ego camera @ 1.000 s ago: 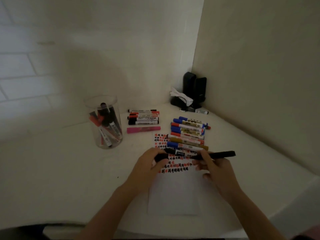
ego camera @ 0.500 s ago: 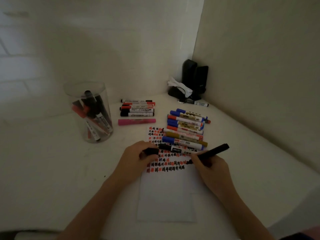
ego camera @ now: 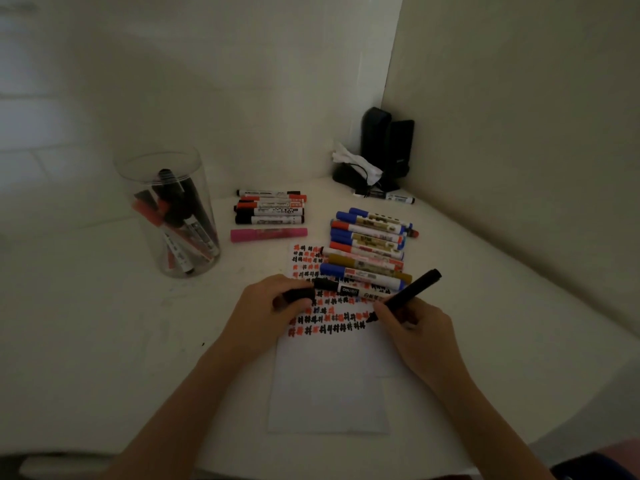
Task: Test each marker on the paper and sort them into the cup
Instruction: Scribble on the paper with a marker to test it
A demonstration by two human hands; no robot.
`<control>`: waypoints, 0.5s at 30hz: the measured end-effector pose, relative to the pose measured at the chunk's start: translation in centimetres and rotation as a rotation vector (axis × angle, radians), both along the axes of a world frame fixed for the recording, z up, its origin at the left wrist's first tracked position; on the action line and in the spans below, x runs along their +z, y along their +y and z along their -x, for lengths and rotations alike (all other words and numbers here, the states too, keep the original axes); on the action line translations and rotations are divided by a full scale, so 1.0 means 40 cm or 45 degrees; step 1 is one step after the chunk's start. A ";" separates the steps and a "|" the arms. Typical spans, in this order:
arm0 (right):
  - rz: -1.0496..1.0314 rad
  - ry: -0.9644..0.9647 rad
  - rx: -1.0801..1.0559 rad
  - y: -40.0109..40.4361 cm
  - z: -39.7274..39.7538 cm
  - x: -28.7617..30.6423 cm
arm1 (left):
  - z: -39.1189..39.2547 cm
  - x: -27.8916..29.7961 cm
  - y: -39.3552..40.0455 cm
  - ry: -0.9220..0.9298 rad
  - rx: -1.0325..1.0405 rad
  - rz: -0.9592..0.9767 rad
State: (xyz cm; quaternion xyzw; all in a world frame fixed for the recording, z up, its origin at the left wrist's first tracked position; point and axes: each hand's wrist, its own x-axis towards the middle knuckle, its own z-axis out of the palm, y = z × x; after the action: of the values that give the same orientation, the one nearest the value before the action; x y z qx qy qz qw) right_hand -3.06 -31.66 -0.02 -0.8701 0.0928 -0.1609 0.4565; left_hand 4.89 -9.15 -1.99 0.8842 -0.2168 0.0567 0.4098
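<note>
Dim corner, white counter (ego camera: 104, 341). My right hand (ego camera: 417, 336) pinches the black marker (ego camera: 408, 294), tip at the paper (ego camera: 329, 382) by the last row; my left hand (ego camera: 268, 308) grips its cap (ego camera: 294, 296). I'd make one short, light stroke, then recap for the cup (ego camera: 169, 216).

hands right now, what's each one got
Left hand: grip curled round a black marker cap.
Right hand: grip on an uncapped black marker, tip at the paper.
</note>
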 end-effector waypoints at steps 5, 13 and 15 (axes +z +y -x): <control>0.014 -0.001 0.013 -0.001 -0.001 -0.003 | 0.000 -0.004 0.002 -0.016 0.005 0.002; -0.015 -0.024 -0.004 -0.005 -0.001 -0.009 | -0.003 -0.009 0.004 -0.035 -0.006 0.002; -0.002 -0.013 0.012 -0.003 -0.002 -0.011 | -0.004 -0.009 0.003 -0.037 -0.005 0.008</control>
State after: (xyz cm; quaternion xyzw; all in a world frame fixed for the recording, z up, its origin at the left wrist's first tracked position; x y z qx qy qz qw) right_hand -2.99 -31.78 -0.45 -0.8693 0.0864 -0.1631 0.4585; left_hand 5.04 -9.03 -2.35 0.8816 -0.2243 0.0695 0.4094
